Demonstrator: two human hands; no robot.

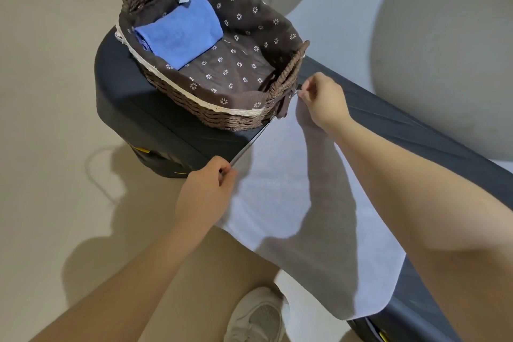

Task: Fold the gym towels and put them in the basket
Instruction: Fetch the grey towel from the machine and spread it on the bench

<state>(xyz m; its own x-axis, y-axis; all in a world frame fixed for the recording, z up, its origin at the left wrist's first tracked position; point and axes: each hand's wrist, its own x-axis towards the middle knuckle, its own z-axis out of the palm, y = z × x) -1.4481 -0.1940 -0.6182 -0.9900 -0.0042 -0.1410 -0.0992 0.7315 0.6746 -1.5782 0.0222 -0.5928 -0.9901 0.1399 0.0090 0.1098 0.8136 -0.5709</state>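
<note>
The pale towel [277, 189] lay spread flat on a dark bench [166, 119], its long axis running from near the person's body away toward the basket [236, 116]. The far short edge sat just beside the basket's near handle [291, 69] — that edge was what both hands held.

L hand [206, 189] was closed in a pinch on the far-left corner, at the bench's left side. R hand [322, 100] was closed in a pinch on the far-right corner, touching or nearly touching the basket handle; can't tell which. So the R hand was the nearer one to the basket, the L hand nearer the body.

One blue towel [180, 33] was already folded and lay inside the basket, at its far-left end, w/ the flowered lining [230, 72] bare on the near side. Room there for a second towel, I'd judge.

Judgement: this was the 1st fold of the pale towel, task roughly halfway. Both corners were at the far end, so the likely move would be to bring that edge back toward the body along the long axis — halving the length. The near end hung off the bench by the shoe [258, 316], so the corners might need matching by feel. Risk: the R corner could snag on the handle as it lifts, since the two were so close.
</note>
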